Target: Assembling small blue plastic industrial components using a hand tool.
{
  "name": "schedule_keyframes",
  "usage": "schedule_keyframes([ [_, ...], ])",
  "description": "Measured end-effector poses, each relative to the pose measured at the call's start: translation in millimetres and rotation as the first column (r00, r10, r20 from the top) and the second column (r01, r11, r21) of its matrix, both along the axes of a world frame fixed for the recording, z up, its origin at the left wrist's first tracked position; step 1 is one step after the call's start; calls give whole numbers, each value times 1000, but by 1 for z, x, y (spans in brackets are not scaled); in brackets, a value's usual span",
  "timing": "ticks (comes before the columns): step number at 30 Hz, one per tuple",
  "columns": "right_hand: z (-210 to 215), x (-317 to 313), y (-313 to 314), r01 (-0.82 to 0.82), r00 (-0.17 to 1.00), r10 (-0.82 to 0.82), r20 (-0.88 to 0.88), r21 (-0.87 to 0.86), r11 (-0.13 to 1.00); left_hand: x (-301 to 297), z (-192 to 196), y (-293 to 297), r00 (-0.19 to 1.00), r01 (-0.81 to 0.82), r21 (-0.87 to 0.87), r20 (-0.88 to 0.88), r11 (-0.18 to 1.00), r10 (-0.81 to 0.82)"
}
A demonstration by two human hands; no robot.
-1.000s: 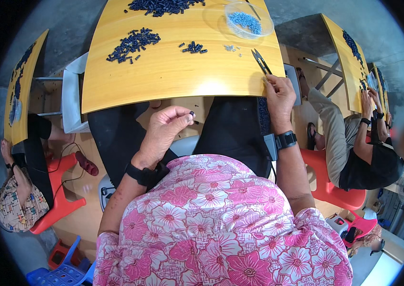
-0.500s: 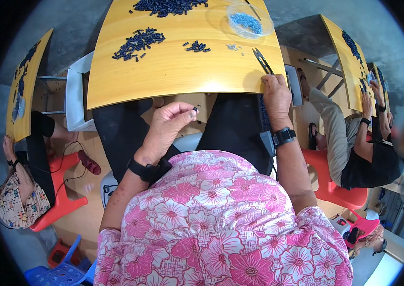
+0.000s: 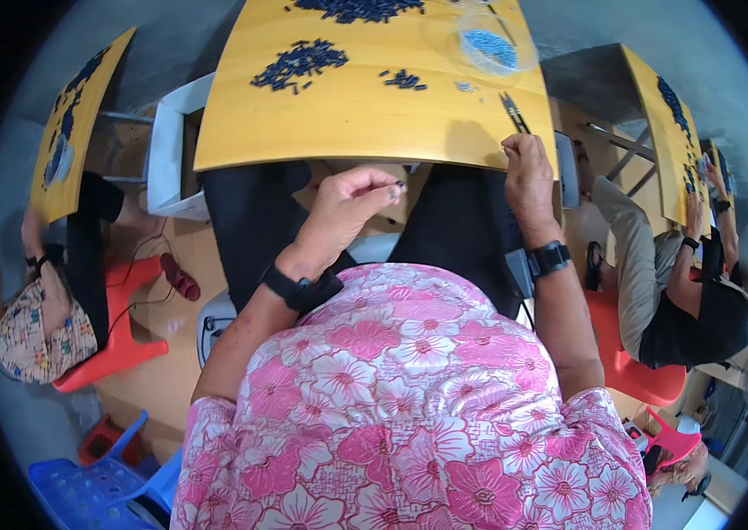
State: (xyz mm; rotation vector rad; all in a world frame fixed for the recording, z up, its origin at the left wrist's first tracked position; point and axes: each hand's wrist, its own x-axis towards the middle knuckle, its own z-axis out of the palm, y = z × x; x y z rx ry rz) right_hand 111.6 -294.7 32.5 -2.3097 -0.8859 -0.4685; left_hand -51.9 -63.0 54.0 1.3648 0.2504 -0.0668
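My left hand (image 3: 347, 208) is in front of the table edge, above my lap. Its thumb and forefinger pinch a small dark piece (image 3: 400, 187), mostly covered by the fingertips. My right hand (image 3: 529, 181) is at the table's front right edge with thumb and fingers pressed together; anything between them is too small to make out. Just beyond it, black thread snips (image 3: 513, 113) lie on the yellow table (image 3: 356, 132), blades pointing away, their rear end partly hidden by the hand. Left of the snips are a few tiny clear bits (image 3: 465, 87) and a small group of dark tube-like pieces (image 3: 404, 80).
Larger heaps of dark pieces (image 3: 301, 64) lie further left and at the back. A clear round tub (image 3: 526, 58) holds small blue pieces (image 3: 489, 48). A white box (image 3: 166, 159) stands beside the table. People sit at tables on both sides, on red stools (image 3: 131, 327).
The whole view has shifted, so the table appears further right. My left hand still pinches the small dark piece. My right hand stays at the table edge near the snips.
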Motion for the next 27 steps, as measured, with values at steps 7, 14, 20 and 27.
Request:
schedule_keyframes([
  [7, 50, -60, 49, -386, 859, 412, -303, 143, 911, -1, -5, -1, 995, 10, 19, 98, 1000, -12],
  [14, 49, -67, 61, -438, 818, 441, -371, 97, 894, -6, -2, 1, 992, 20, 74, 127, 997, -29],
  [20, 47, -66, 67, -509, 795, 504, -338, 80, 857, -5, 2, 1, 994, 30, 83, 104, 996, -38],
  [27, 53, -67, 70, -538, 785, 512, -350, 25, 842, -6, 2, 3, 995, 18, 111, 98, 994, -29],
])
